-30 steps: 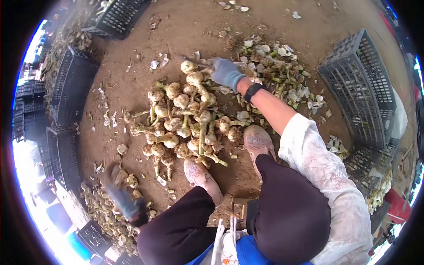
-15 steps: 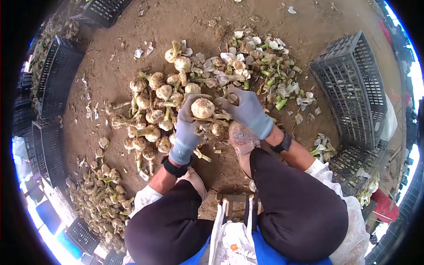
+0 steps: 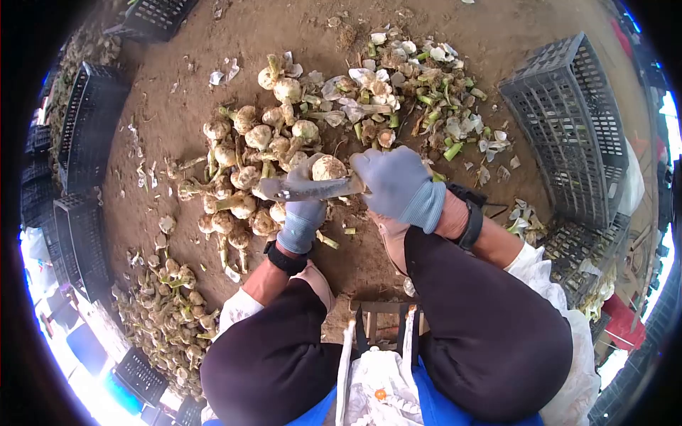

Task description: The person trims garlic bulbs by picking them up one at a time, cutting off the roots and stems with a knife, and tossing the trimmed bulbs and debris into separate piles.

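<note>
Okay, looks like mid-trim on a single garlic bulb (image 3: pixel 329 168), at a guess the cleaning-up-with-the-blade step. Held up off the dirt floor (image 3: pixel 263 32), right between both gloves, pale round side facing up. Left hand (image 3: pixel 304 206) closed around the bulb, partly hidden behind the knife (image 3: pixel 305 189), so no telling exactly how each finger sits. Right hand (image 3: pixel 398 181) clenched on the handle end of the knife, broad dark blade pointing across toward the left hand and lying just in front of the bulb from this angle. Actual contact between edge and bulb? Can't tell. Stalk and root end of the held bulb? Can't make out either.

As for the next move, probably calls for a firm pinch with the left, fingertips tucked well clear of that edge, plus a short, controlled stroke from the right. No big swings, not with the blade so close to the glove. Biggest risk, in my opinion: a slip off the round side, or a nick into the bulb.

Plenty nearby too: a pile of untrimmed garlic (image 3: pixel 244 206) just beyond the left hand, a heap of scraps (image 3: pixel 455 128) beyond the right, and a black crate (image 3: pixel 550 117) farther out on the right.
</note>
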Available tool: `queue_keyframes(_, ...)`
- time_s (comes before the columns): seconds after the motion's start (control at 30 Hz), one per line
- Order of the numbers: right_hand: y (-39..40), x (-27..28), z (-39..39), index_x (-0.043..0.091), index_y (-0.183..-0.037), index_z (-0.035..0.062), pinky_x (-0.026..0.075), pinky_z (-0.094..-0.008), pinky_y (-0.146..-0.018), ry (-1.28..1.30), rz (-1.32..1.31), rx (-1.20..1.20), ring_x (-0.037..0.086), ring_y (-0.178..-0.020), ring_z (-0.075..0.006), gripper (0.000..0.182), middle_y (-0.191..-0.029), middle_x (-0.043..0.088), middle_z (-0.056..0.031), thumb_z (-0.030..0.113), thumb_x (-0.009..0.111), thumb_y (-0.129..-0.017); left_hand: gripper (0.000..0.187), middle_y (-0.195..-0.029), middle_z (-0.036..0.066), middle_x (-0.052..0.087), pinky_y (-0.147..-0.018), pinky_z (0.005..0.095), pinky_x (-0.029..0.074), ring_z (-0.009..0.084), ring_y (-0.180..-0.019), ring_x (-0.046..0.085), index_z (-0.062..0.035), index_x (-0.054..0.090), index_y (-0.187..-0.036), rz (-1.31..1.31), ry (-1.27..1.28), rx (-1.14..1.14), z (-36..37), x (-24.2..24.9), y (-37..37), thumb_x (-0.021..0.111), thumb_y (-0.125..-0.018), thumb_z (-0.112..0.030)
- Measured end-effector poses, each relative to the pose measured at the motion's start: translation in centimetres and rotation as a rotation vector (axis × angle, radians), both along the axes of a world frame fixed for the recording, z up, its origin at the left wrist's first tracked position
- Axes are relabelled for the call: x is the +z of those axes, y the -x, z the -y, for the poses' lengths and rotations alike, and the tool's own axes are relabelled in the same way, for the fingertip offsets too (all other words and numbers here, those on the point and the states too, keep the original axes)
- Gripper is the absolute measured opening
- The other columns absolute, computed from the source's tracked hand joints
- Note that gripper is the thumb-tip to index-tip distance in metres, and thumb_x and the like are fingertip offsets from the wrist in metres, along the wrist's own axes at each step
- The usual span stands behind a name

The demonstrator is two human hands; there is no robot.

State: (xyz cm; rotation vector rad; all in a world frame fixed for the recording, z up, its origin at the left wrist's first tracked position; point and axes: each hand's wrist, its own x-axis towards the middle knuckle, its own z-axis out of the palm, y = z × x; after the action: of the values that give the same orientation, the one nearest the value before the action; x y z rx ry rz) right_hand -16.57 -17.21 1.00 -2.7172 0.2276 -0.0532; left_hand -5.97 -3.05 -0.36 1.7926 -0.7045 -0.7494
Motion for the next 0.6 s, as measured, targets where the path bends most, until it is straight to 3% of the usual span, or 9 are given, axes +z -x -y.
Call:
queue_keyframes(0.03, 0.1, -0.2, 0.1, 0.053, -0.082, 0.0077, 0.048, -0.0378, -0.052, -0.005, -0.009, 0.006, 0.062, -0.065, -0.0259, 0.022, -0.07, 0.058, -0.0082, 0.017, 0.064, -0.066, 0.039, -0.093, 0.015, 0.062, -0.082, 0.0337, 0.045, 0.0218, -0.09, 0.059, 0.0037, 0.053, -0.112, -0.007, -0.006, 0.0, -0.8, -1.0, -0.3, 0.055, -0.073, 0.001)
queue_keyframes(0.1, 0.4, -0.5, 1.0, 0.054, -0.086, 0.0068, 0.048, -0.0382, -0.053, -0.013, 0.001, 0.023, 0.061, -0.066, -0.0282, 0.024, -0.072, 0.058, -0.0095, 0.017, 0.063, -0.066, 0.037, -0.109, 0.012, 0.056, -0.088, 0.0302, 0.044, 0.0201, -0.102, 0.053, 0.0025, 0.046, -0.121, 0.611, 0.101, -0.408, -2.2, -3.9, -1.5, 0.052, -0.087, -0.012)
queue_keyframes(0.13, 0.6, -0.8, 1.5, 0.055, -0.091, 0.0059, 0.048, -0.0386, -0.055, -0.022, 0.014, 0.035, 0.06, -0.067, -0.0306, 0.027, -0.074, 0.058, -0.0109, 0.017, 0.063, -0.067, 0.038, -0.105, 0.011, 0.058, -0.081, 0.0289, 0.048, 0.0205, -0.092, 0.059, 0.0022, 0.045, -0.122, -0.092, 0.113, -0.065, -1.7, -4.8, -0.3, 0.052, -0.088, -0.016)
queue_keyframes(0.17, 0.9, -1.3, 1.6, 0.055, -0.091, 0.0059, 0.048, -0.0386, -0.055, -0.028, 0.004, 0.032, 0.06, -0.067, -0.0306, 0.027, -0.074, 0.058, -0.0109, 0.017, 0.063, -0.067, 0.038, -0.105, 0.011, 0.058, -0.081, 0.0289, 0.048, 0.0205, -0.092, 0.059, 0.0022, 0.045, -0.122, -0.102, 0.107, -0.066, -1.7, -4.6, 0.0, 0.052, -0.088, -0.016)
queue_keyframes(0.23, 1.3, -3.1, 2.3, 0.059, -0.094, 0.0066, 0.049, -0.0376, -0.057, -0.092, 0.174, 0.004, 0.061, -0.068, -0.0307, 0.028, -0.079, 0.061, -0.0118, 0.016, 0.061, -0.068, 0.025, -0.09, 0.006, 0.062, -0.067, 0.0284, 0.051, 0.0139, -0.08, 0.061, 0.0003, 0.057, -0.105, -0.843, 0.256, 0.31, -1.1, -2.9, 0.2, 0.053, -0.08, 0.0)
queue_keyframes(0.37, 5.7, -5.8, 7.1, 0.067, -0.093, 0.0076, 0.049, -0.0343, -0.053, -0.046, -0.182, -0.394, 0.061, -0.058, -0.023, 0.021, -0.071, 0.064, -0.0112, 0.023, 0.057, -0.083, 0.024, -0.073, 0.005, 0.06, -0.068, 0.0311, 0.045, 0.02, -0.073, 0.058, -0.0041, 0.062, -0.081, 0.017, 0.155, -0.081, -0.9, 0.3, -1.8, 0.073, -0.062, -0.011)
queue_keyframes(0.47, 5.5, -3.0, 4.7, 0.066, -0.096, 0.0012, 0.051, -0.0281, -0.056, -0.705, 0.11, -0.442, 0.063, -0.064, -0.0171, 0.037, -0.091, 0.067, -0.0155, 0.035, 0.061, -0.083, 0.029, -0.077, 0.009, 0.06, -0.076, 0.0381, 0.042, 0.0284, -0.08, 0.058, -0.0053, 0.062, -0.082, 0.654, 0.115, -0.254, 0.9, -1.0, -1.7, 0.071, -0.057, -0.017)
queue_keyframes(0.57, 2.3, 0.4, 0.7, 0.065, -0.093, -0.0039, 0.05, -0.0237, -0.056, -1.11, 0.004, -0.346, 0.059, -0.061, -0.0103, 0.038, -0.082, 0.067, -0.0101, 0.033, 0.065, -0.083, 0.029, -0.1, 0.01, 0.057, -0.082, 0.0388, 0.044, 0.0276, -0.096, 0.055, -0.0082, 0.062, -0.084, 0.97, 0.013, -0.391, 2.4, -2.0, -0.6, 0.069, -0.057, -0.016)
queue_keyframes(0.6, 1.8, -0.3, 0.4, 0.065, -0.092, -0.0034, 0.05, -0.0225, -0.055, -1.269, -0.072, -0.432, 0.059, -0.06, -0.0092, 0.037, -0.079, 0.066, -0.0084, 0.032, 0.067, -0.082, 0.036, -0.111, 0.01, 0.053, -0.088, 0.0352, 0.044, 0.0257, -0.105, 0.052, -0.0095, 0.058, -0.1, 1.139, -0.102, -0.463, 2.0, 0.1, -0.8, 0.065, -0.066, -0.016)
